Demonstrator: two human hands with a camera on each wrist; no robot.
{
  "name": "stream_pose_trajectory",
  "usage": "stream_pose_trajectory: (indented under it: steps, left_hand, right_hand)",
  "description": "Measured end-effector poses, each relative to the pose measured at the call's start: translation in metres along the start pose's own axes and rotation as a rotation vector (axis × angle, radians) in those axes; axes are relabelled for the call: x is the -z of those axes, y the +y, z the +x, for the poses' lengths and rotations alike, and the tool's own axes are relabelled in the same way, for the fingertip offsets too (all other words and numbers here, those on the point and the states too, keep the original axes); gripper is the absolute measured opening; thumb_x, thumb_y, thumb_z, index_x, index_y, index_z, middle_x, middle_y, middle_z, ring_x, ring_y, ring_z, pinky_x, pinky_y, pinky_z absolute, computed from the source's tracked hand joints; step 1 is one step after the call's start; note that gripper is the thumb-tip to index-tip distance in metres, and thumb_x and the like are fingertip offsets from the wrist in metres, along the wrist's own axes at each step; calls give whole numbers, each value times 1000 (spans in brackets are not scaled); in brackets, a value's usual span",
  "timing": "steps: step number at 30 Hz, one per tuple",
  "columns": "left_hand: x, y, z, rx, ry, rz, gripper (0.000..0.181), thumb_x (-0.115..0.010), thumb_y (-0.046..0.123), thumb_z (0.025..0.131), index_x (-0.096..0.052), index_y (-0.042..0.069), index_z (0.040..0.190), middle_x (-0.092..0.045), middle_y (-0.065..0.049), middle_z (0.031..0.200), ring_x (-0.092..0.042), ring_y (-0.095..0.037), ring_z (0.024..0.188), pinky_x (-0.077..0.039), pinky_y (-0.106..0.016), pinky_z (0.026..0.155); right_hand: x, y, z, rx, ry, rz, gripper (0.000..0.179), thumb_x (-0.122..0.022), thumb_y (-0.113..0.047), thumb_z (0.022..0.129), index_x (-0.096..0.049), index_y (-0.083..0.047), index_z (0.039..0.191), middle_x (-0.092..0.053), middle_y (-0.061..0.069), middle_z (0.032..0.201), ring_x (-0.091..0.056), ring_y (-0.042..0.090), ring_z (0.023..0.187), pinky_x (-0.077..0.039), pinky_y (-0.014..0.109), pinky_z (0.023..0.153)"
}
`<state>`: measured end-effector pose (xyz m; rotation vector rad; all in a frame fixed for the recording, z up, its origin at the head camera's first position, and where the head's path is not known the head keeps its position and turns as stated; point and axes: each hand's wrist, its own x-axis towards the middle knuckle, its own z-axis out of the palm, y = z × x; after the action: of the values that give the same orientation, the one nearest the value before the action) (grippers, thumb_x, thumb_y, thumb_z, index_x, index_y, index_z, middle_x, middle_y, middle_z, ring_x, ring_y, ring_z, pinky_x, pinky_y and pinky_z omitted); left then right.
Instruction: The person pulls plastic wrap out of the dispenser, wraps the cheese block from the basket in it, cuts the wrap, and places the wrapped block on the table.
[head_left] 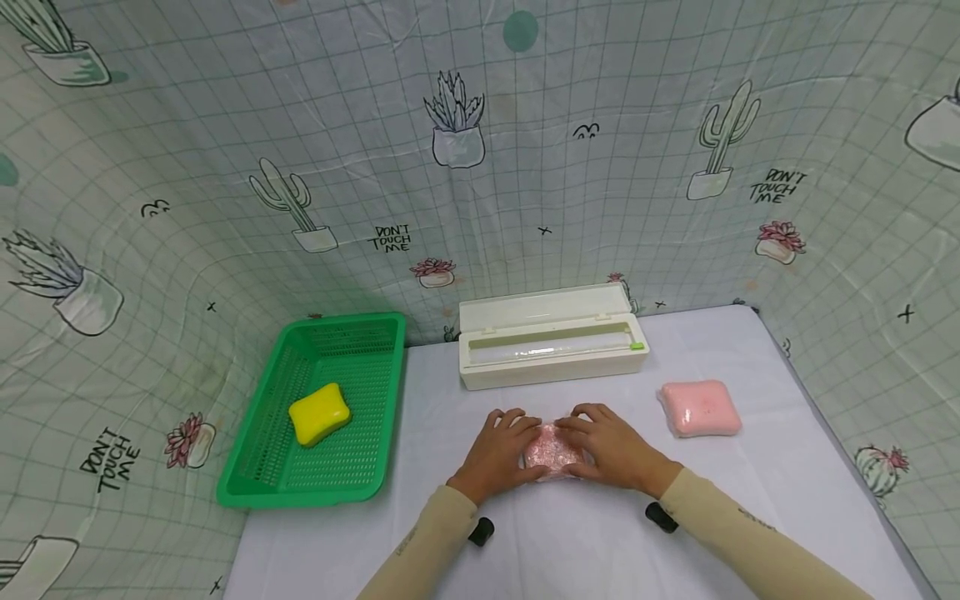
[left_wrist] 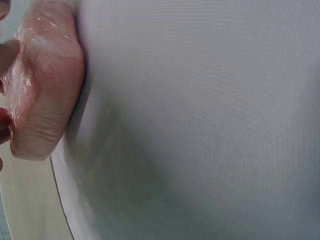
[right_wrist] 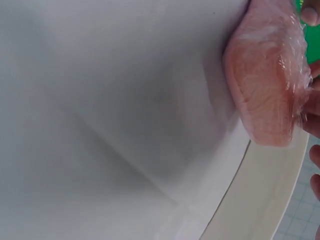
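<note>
A pink sponge point(head_left: 553, 450) wrapped in shiny, crinkled clear film lies on the white cloth in front of me. My left hand point(head_left: 501, 450) holds its left side, fingers at the far edge and thumb at the near edge. From the right, my right hand point(head_left: 617, 446) grips it the same way. In the left wrist view, fingertips touch the film on top of the wrapped sponge point(left_wrist: 50, 85), whose side looks smooth and tight. The right wrist view shows looser, wrinkled film on the sponge point(right_wrist: 265, 85) beside the fingers.
Behind the hands stands a white cling film box point(head_left: 555, 367), lid raised, roll inside, with a small green slider. A green basket point(head_left: 397, 400) at left holds a yellow sponge point(head_left: 320, 414). Another pink sponge point(head_left: 702, 408) lies at right. A patterned curtain point(head_left: 525, 192) surrounds the table.
</note>
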<state>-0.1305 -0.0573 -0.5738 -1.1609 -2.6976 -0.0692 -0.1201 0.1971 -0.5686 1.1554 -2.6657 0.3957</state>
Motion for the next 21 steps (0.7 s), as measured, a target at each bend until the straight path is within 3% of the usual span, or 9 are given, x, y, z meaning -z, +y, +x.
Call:
stream_pose_trajectory:
  steps: [9,21]
  left_hand:
    - [-6,2,0,25,-15,12,52,-74,62,93,-72,24,127,-68,10,135,-55,-15,130,-43,-39,108]
    - [-4,6,2,58,-109,12,50,-69,60,97,-71,24,132,-68,10,136,-52,-16,133,-41,-40,111]
  right_hand:
    - [-7,0,0,27,7,-48,47,-89,-36,84,-78,-7,120,-73,6,127,-60,30,118,-51,49,102]
    - [-14,0,2,8,-38,-81,42,-86,-37,88,-79,-10,119,-74,3,126,-59,30,121,-48,48,106]
